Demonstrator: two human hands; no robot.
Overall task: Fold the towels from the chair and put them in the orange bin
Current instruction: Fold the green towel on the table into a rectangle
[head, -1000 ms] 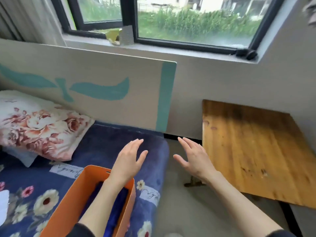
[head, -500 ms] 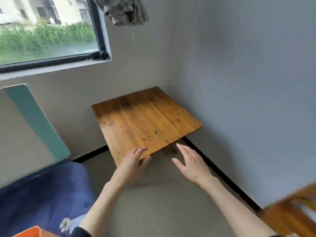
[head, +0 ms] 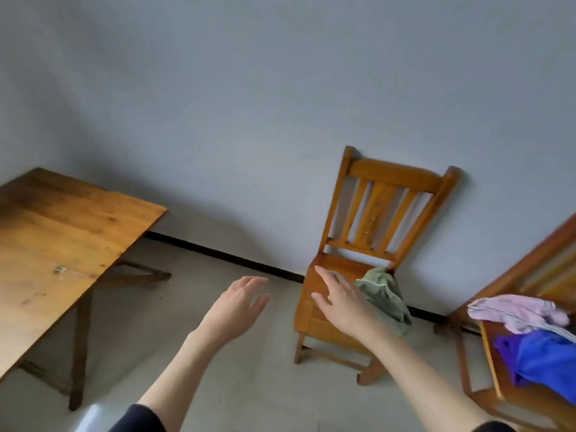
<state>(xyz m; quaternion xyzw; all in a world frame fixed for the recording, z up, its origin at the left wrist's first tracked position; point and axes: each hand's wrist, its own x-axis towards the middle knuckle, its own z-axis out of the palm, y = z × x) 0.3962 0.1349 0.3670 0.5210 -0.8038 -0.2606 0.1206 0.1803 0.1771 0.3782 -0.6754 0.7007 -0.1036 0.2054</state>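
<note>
Over wooden chair (head: 358,269) with green towel (head: 385,296), left hand (head: 238,307) and right hand (head: 344,299) fingers spread, holding nothing

We see a plain grey-blue wall (head: 249,88) filling the upper frame, a black skirting strip (head: 224,255) along its base, and a pale floor (head: 149,307). At left stands a wooden table (head: 62,232); wooden furniture (head: 530,266) shows at the right edge.

A crumpled green towel (head: 385,296) drapes over the right edge of a wooden slat-back chair (head: 381,194) standing against the wall. Pink (head: 517,313) and blue towels (head: 545,363) lie heaped on a second chair (head: 489,375) at right
</note>
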